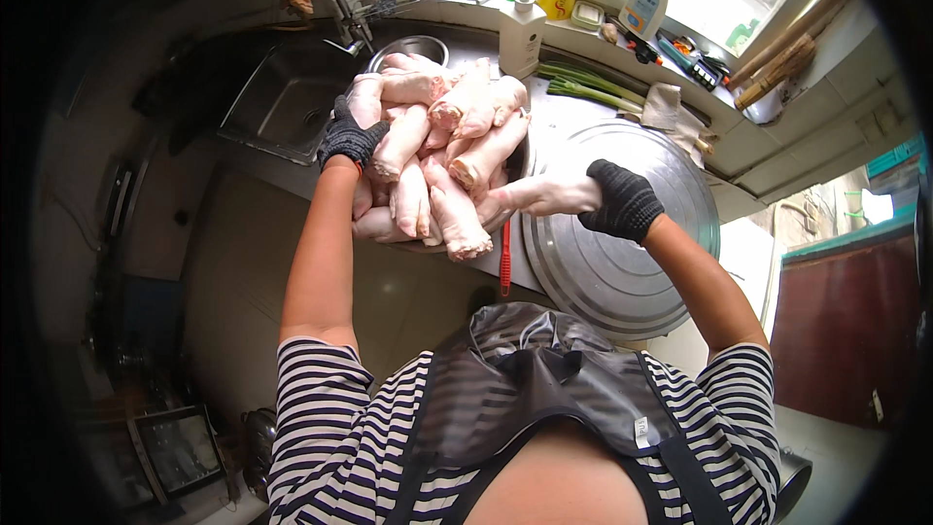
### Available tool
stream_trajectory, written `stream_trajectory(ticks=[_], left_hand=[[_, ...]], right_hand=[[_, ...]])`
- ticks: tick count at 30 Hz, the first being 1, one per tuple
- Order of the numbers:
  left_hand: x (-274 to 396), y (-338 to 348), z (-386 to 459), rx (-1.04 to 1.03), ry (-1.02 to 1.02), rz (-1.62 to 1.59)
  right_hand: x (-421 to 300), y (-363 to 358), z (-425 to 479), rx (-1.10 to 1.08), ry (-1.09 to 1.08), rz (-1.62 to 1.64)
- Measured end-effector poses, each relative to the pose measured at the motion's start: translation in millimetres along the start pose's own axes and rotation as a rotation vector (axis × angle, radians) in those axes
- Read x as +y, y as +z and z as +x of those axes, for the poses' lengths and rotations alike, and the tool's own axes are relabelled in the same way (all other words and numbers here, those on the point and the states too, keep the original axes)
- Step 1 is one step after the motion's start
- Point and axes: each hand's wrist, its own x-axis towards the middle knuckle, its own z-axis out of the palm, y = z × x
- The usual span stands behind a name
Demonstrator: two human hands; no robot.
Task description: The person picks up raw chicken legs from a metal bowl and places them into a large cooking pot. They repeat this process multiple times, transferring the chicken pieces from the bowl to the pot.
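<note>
Pale pig's trotters point(408, 138) lie heaped on the counter in front of me, hiding most of the metal vessel beneath them. My left hand point(350, 134), in a dark knitted glove, rests against a trotter at the heap's left edge; whether its fingers grip it is unclear. On the right, my right hand point(623, 200), gloved alike, is closed around one end of a single trotter point(554, 193). That trotter points left, its other end at the heap's right edge, above a large round metal lid point(619, 277).
A steel sink point(284, 98) with a tap point(342, 4) is at the left. Behind the heap stand a steel bowl point(430, 46) and a pump bottle point(520, 36). Green onions point(594, 87) and a cloth point(663, 106) lie behind the lid. A red handle point(505, 262) sticks out at the counter's front edge.
</note>
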Motion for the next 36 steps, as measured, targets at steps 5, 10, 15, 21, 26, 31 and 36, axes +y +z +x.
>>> stream_trajectory(ticks=[5, 10, 15, 21, 26, 31, 36], left_hand=[[-13, 9, 43, -0.112, 0.19, 0.06], [-41, 12, 36, 0.116, 0.38, -0.54], [77, 41, -50, -0.026, 0.65, -0.922], [176, 221, -134, -0.709, 0.349, -1.152], [212, 241, -201, -0.905, 0.348, -0.529], [196, 253, -163, -0.873, 0.861, -0.082], [190, 153, -80, 0.171, 1.002, 0.127]], right_hand=[[35, 38, -81, 0.34, 0.577, 1.105], [33, 59, -139, 0.645, 1.046, 1.702], [45, 89, -151, 0.642, 1.084, 1.379], [31, 86, -118, 0.671, 0.975, 0.611], [47, 106, -113, 0.239, 1.161, 0.241], [26, 82, -98, 0.02, 1.084, -0.067], [35, 101, -98, 0.1, 1.049, -0.162]])
